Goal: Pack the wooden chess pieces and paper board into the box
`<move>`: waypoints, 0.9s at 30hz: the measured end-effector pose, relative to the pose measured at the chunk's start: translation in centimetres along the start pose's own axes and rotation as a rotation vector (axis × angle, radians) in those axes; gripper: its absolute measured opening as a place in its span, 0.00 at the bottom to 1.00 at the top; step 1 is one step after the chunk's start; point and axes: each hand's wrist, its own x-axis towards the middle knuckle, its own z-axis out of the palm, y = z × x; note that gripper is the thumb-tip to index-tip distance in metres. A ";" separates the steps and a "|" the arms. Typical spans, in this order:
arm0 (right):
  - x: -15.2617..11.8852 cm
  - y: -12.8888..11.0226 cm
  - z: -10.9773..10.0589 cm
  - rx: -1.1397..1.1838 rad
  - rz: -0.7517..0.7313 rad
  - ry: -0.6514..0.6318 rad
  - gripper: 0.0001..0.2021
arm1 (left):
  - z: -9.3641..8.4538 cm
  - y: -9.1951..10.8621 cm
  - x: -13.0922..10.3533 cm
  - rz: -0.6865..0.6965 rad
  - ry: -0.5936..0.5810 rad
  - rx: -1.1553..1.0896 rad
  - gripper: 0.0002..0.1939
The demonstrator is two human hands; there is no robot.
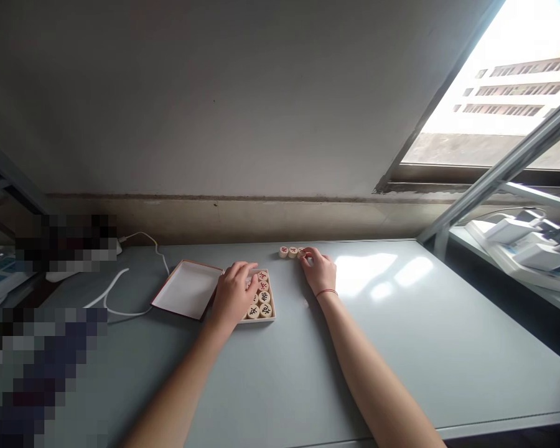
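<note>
My left hand [236, 291] rests over a shallow box [271, 297] of round wooden Chinese chess pieces [266, 310], its thumb and fingers apart. It hides the box's left side. Pieces with red characters lie toward the back of the box, ones with black characters toward the front. At the back of the table, my right hand [320, 270] pinches a Chinese chess piece [301, 252] with a red mark, partly covered by the fingers. Two more red-marked pieces [288, 251] stand in a row just left of it.
A box lid [186, 289], white inside with a red edge, lies left of the box. White cables [109, 305] curl farther left on the grey table [401, 336]. Power strips with plugs [532, 246] sit at the right, past a metal post [494, 162]. A wall closes the back.
</note>
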 end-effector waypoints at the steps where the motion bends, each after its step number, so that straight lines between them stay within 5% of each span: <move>1: 0.0 0.0 0.0 0.006 0.002 -0.004 0.09 | 0.0 0.0 0.0 -0.004 -0.002 0.001 0.12; 8: 0.3 -0.1 -0.3 0.033 0.045 -0.047 0.09 | 0.1 -0.1 -0.1 -0.038 -0.015 0.051 0.12; 13: -1.0 -2.2 -1.2 0.108 -0.061 0.078 0.11 | 0.0 0.4 0.2 -0.138 -0.034 0.310 0.11; 19: -4.3 -6.9 -2.1 0.300 -0.091 -0.328 0.12 | 0.7 1.5 1.1 -0.192 -0.177 0.445 0.20; 27: -5.0 -8.1 -2.4 0.347 -0.049 -0.409 0.12 | 1.4 1.9 0.8 -0.169 -0.227 0.332 0.15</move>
